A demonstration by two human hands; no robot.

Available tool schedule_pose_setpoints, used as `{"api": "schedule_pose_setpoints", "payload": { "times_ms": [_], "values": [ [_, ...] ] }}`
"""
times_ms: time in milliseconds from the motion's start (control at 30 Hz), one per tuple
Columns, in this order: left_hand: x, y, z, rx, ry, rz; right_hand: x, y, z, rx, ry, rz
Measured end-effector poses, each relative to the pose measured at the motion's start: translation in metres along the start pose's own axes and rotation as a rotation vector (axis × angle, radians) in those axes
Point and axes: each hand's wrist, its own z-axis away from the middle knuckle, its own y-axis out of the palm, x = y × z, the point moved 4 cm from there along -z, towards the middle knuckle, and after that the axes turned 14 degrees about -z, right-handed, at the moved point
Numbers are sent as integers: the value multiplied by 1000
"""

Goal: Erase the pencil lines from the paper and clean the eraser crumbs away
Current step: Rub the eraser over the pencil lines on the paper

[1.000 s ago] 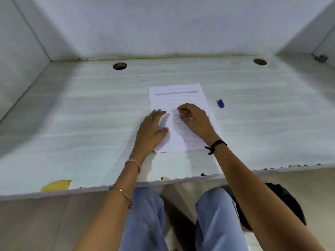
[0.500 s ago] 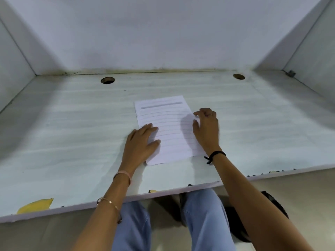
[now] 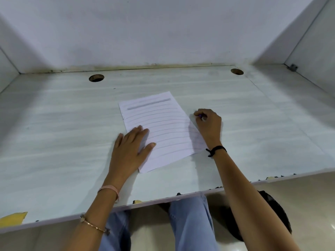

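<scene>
The left hand lies flat, fingers spread, pressing the near-left edge of the lined paper in the middle of the white desk, while the right hand, curled just off the sheet's right edge, pinches a small purple eraser against the bare desktop.

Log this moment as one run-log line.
left hand: flat on paper | right hand: pinching purple eraser beside paper's right edge | grey pencil band: unerased, far end
</scene>
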Motion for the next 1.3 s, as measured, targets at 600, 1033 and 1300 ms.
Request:
{"api": "schedule_pose_setpoints", "payload": {
  "times_ms": [600, 1033, 1300],
  "values": [
    [-41, -4, 7, 21, -255, -96, 48, 3, 88, 405, -6, -136],
    [-47, -3, 18, 186, 330, -151, 47, -9, 85, 479, -139, -63],
    [-51, 11, 23, 208, 288, -227, 57, -15, 107, 509, 36, -166]
  ]
}}
